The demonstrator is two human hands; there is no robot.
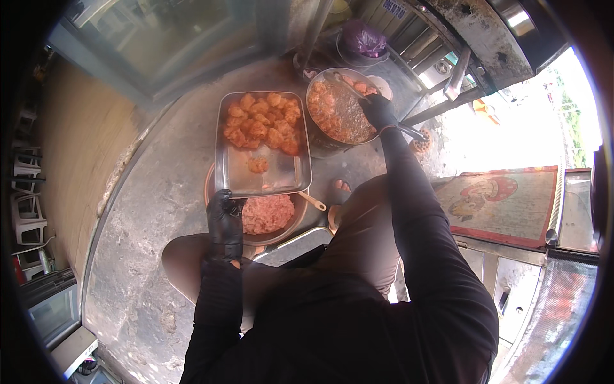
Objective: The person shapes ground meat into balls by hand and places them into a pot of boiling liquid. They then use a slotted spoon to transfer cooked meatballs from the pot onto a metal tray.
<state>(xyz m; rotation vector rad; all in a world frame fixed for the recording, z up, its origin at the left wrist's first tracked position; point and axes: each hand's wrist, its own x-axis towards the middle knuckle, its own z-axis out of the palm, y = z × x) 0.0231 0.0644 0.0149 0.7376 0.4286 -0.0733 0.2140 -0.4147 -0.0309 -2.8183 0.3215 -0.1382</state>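
Observation:
My left hand, in a black glove, grips the near edge of a rectangular metal tray. Orange-brown fried pieces fill the tray's far half, and one piece sits apart nearer to me. My right hand, also gloved in black, is closed round a long-handled metal utensil; its head is not clear enough to tell the kind. The utensil reaches over a round pot of bubbling oil with frying pieces in it. Partly under the tray stands a wide bowl of pink minced mixture.
A light-handled tool leans on the bowl's rim. Behind the pot, a basin holds a purple plastic bag. Glass panels stand at the far left. On my right is a counter with a red-bordered mat. My knees flank the bowl.

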